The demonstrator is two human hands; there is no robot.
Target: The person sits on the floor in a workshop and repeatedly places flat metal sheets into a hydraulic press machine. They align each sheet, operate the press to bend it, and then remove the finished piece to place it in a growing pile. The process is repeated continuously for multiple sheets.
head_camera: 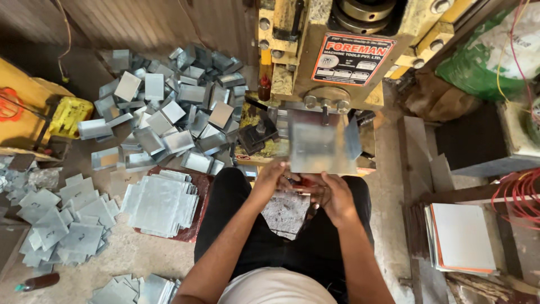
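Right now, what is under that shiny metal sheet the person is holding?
Under the metal sheet both hands, left hand and right hand, grip its near edge. Beyond it stands the yellow press machine. The press bed behind the sheet is covered.

The single head camera looks steeply down from above the seated person, close over the lap, facing the press (332, 56) and floor (388, 191) ahead.

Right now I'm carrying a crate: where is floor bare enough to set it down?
Bare floor lies between the flat sheets and lower stack, and right of the press by the wall. The bent boxes crowd the upper left.
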